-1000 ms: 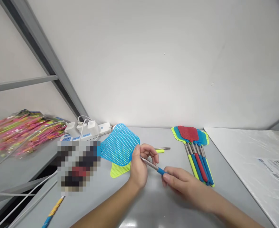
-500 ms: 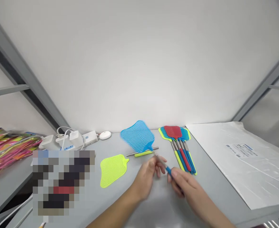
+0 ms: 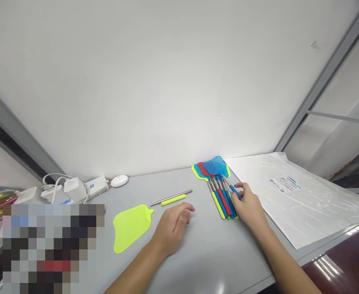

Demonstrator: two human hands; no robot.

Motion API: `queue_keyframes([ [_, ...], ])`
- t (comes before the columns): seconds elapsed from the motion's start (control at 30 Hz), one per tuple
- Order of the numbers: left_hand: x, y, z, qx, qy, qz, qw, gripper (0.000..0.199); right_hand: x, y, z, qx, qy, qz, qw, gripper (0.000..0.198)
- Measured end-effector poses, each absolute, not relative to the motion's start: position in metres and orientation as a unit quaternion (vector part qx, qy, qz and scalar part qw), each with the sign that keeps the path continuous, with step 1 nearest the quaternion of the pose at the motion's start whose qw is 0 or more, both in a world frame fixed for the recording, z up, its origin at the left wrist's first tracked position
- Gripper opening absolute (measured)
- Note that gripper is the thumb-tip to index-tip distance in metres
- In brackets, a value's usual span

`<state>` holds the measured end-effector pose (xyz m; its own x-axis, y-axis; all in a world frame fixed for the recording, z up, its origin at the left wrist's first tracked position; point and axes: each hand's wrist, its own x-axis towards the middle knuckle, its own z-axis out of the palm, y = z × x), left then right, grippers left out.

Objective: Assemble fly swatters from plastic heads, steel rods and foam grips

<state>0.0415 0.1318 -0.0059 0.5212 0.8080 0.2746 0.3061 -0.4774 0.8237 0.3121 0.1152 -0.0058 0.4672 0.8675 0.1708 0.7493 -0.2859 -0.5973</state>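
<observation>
My right hand [image 3: 249, 206] is closed around the blue handle of a blue fly swatter [image 3: 215, 165]. Its mesh head lies over the stacked heads of several other swatters at the back. Their yellow, blue and red handles [image 3: 223, 200] fan toward me, just left of my right hand. My left hand [image 3: 173, 228] holds nothing and hovers over the table with loosely bent fingers. To its left lies a detached yellow-green swatter head [image 3: 132, 226]. Behind my left hand, a metal rod [image 3: 171, 197] rests beside a yellow-green handle grip [image 3: 173, 200].
A large white plastic-wrapped sheet [image 3: 289, 196] with a label covers the right of the grey table [image 3: 198, 261]. White chargers and cables [image 3: 75, 188] and a white oval device [image 3: 119, 181] sit at the back left. A pixelated area hides the left front. A wall stands behind.
The blue swatter has moved right, from between my hands onto the pile, still in my right hand. My left hand has come away from its shaft. The view has turned right.
</observation>
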Motion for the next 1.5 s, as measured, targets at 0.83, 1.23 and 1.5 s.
queue_keyframes([
  [0.83, 0.039, 0.135, -0.008, 0.764, 0.381, 0.367, 0.37, 0.041, 0.306, 0.132, 0.014, -0.786, -0.57, 0.139, 0.193, 0.02],
  [1.23, 0.045, 0.136, 0.004, 0.854, 0.388, 0.272, 0.215, 0.038, 0.283, 0.138, 0.039, -0.738, -0.642, 0.097, 0.183, 0.019],
  [1.5, 0.031, 0.148, 0.005, 0.844, 0.501, 0.191, -0.005, 0.023, 0.202, 0.152, 0.038, -0.521, -0.851, 0.003, 0.067, 0.025],
])
